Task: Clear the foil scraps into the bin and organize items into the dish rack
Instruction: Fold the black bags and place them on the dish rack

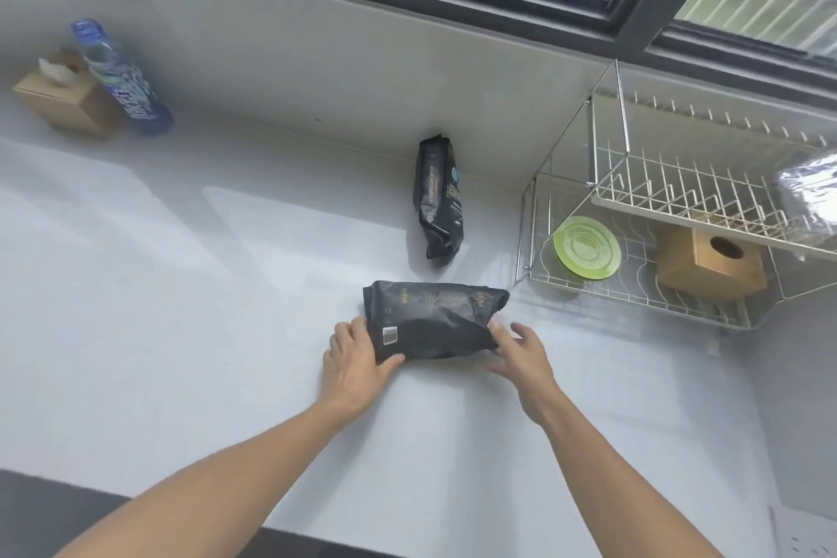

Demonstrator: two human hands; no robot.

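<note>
Dish rack (670, 213), a two-tier frame of thin chrome wire, stands at the right end of the pale, smooth surface (181, 285), close under the window wall. Its upper tier is a row of upright wire prongs over a flat tray edge; a crinkled, shiny clear wrap (808, 195) sits at its far right. On the lower tier a round, glossy green plate (586, 247) lies flat, and beside it rests a plain wooden box (711, 263) with a round hole in its top.

Just left of the rack's front corner, a soft black pouch (430, 319) of matte, wrinkled film lies lengthwise on the surface. The left hand (358, 358) grips its left end, thumb along the front edge and fingers over the top. The right hand (521, 351) touches the right end with fingers spread and loose, not closed on it. A second black pouch (437, 199) stands slumped near the back wall, apart from the first.

Far left, a cardboard tissue box (63, 100) and a blue-labelled plastic bottle (122, 77) stand together against the wall. Between them and the pouches the surface lies wide and bare. Its dark front edge runs near the elbows.
</note>
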